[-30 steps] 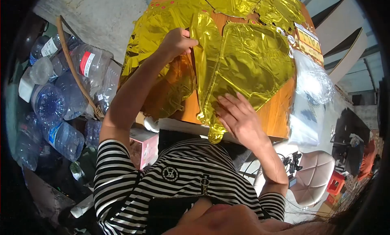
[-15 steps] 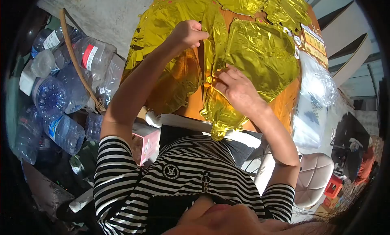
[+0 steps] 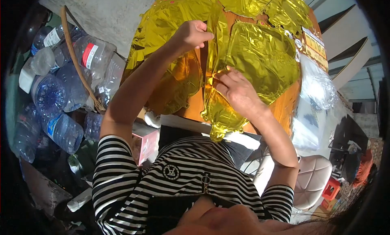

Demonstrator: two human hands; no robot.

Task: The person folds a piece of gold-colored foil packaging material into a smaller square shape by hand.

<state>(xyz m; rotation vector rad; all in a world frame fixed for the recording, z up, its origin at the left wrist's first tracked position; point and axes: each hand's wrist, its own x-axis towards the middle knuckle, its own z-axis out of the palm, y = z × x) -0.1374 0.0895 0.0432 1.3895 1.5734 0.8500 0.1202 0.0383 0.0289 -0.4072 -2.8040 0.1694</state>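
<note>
A flat gold foil balloon with wrinkled, shiny sides lies on the wooden table in front of me. Its left part is a narrow folded strip standing slightly up. My left hand is closed, with thumb and fingers pinched at the strip's upper left edge. Lower down, my right hand rests on the foil, its fingertips pinching a fold near the middle. The lower foil tab hangs over the table's near edge. Another gold foil sheet lies to the left, partly under my left forearm.
More gold foil pieces cover the far side of the wooden table. Clear plastic packaging and a printed card lie along the right edge. Plastic bottles pile up at left, beside a pink box. A cushioned stool stands at right.
My left hand has shifted slightly right with the foil edge, and the folded strip leans a little further right. My right hand stays nearly in place.
</note>
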